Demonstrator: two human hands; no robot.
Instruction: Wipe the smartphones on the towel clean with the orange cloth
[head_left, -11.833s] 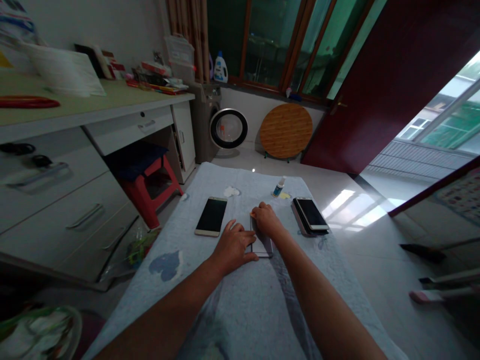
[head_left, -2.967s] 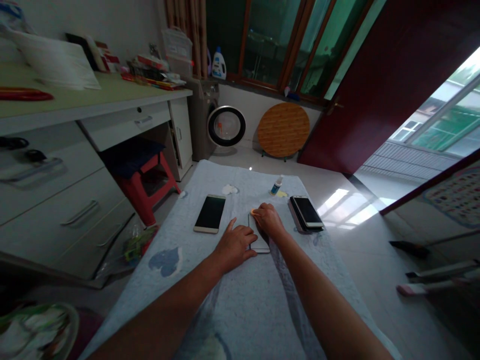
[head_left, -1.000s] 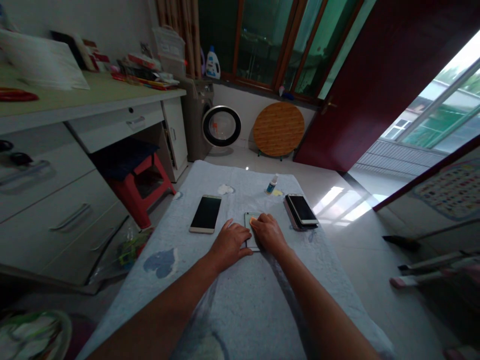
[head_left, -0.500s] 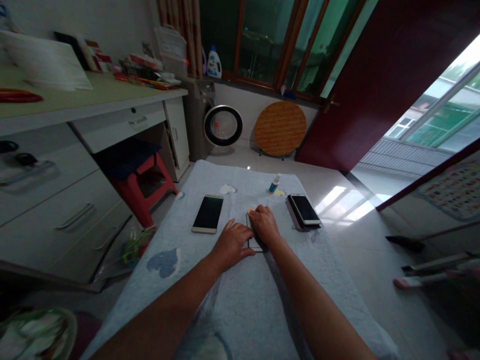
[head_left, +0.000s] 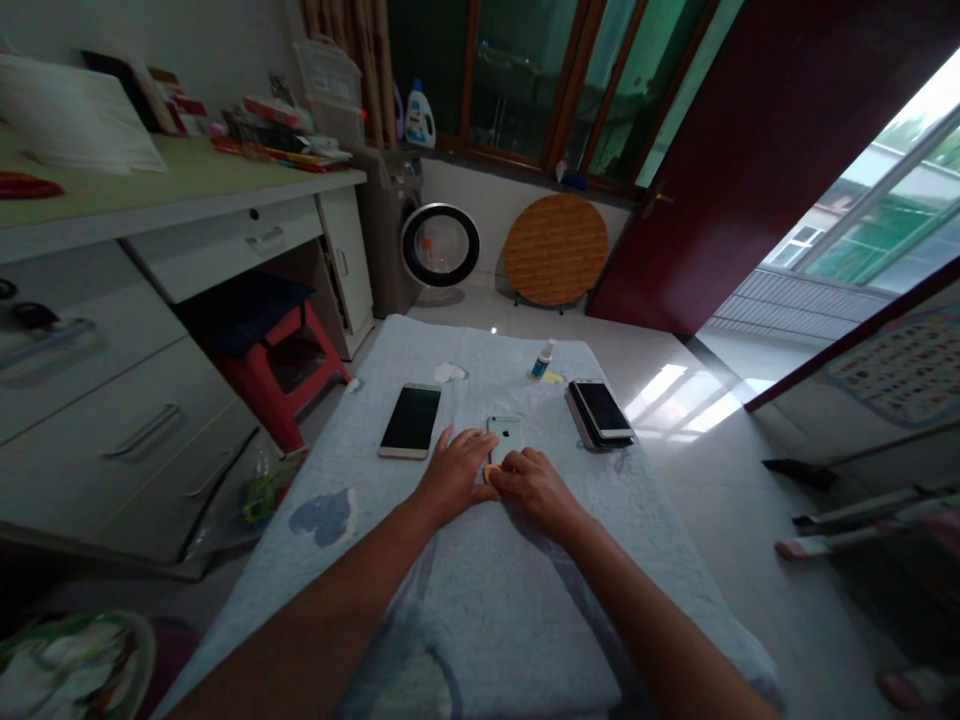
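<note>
A silver phone [head_left: 507,430] lies back up on the cloth-covered table, its lower part hidden by my hands. My right hand [head_left: 536,485] pinches a small orange item [head_left: 490,473] at the phone's lower end. At the phone's left edge rests my left hand [head_left: 457,467], fingers apart, thumb near the orange item. To the left is a gold phone [head_left: 410,421] with its dark screen up. On the right a white phone [head_left: 604,409] sits on top of a darker one. A small spray bottle [head_left: 542,361] stands behind the silver phone.
The blue cloth [head_left: 495,600] covers the table. Beyond it are a red stool [head_left: 289,370], a washing machine with its door [head_left: 441,246] open, and a round wooden board [head_left: 556,249]. A desk [head_left: 187,195] stands at the left.
My right hand has moved with the orange item from the phone's upper end down to its lower end, uncovering the upper back. The whole view has shifted slightly.
</note>
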